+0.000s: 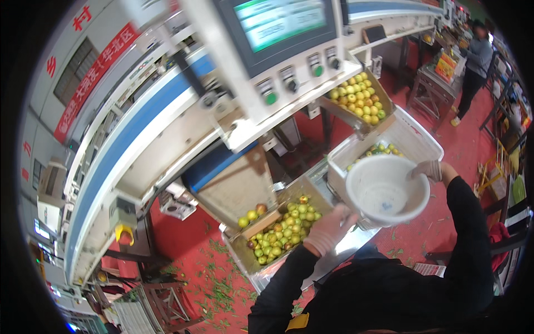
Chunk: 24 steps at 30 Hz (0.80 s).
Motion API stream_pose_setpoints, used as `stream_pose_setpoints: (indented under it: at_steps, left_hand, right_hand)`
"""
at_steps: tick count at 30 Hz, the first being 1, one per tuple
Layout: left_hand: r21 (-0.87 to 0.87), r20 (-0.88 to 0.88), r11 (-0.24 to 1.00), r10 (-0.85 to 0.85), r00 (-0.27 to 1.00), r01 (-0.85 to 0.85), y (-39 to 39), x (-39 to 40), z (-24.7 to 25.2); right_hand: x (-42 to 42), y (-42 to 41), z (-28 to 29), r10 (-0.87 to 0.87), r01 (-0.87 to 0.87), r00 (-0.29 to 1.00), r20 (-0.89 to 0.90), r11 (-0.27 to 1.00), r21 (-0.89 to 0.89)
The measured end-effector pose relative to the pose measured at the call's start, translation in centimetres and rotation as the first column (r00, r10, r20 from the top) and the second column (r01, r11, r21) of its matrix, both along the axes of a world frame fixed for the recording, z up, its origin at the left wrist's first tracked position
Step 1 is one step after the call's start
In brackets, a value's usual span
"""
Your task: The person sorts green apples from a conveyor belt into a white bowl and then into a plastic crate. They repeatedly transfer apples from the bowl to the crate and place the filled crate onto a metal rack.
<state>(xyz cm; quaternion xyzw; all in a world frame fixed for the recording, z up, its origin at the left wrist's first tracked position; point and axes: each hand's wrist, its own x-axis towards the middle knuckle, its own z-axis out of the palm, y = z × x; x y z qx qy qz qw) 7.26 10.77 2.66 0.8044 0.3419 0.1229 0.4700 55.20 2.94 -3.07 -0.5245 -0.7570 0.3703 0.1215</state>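
Note:
A white plastic bucket (377, 190) is tilted so that its bare inside faces me. My right hand (427, 171), in a pale knit glove, grips its right rim. My left hand (331, 227), gloved too and blurred, is between the bucket and a cardboard-lined box (238, 250); whether it touches the bucket I cannot tell. Small yellow-green fruits (288, 229), some with reddish patches, fill much of that box. Behind the bucket is a white plastic crate (425, 133) with more green fruits (386, 149), partly hidden by the bucket.
A chute (233, 192) holding a few fruits slopes down to the box. Another chute (358, 98) full of fruit ends above the crate. A control panel with a screen (288, 25) overhangs them. Leaves (221, 288) litter the red floor. A person (475, 62) stands farther right.

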Motion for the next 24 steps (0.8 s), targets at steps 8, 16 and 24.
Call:
stream_pose_setpoints:
  at_steps: [8, 16, 24]
  left_hand:
    - [0.731, 0.258, 0.664, -0.058, 0.964, -0.156, 12.6, 24.0, 1.4]
    - [0.679, -0.237, 0.723, 0.056, 0.970, 0.124, 16.2, 32.2, -3.3]
    - [0.817, 0.068, 0.520, 0.341, 0.938, -0.248, 23.5, 32.1, 0.5]
  right_hand:
    - [5.8, 7.0, -5.3, -0.914, 0.676, 0.406, -0.015, 0.312, -0.668]
    - [8.3, 9.0, -12.6, -0.945, 0.692, 0.319, -0.069, 0.281, -0.665]
    - [10.9, 9.0, -19.8, -0.888, 0.754, 0.446, -0.111, 0.439, -0.489]
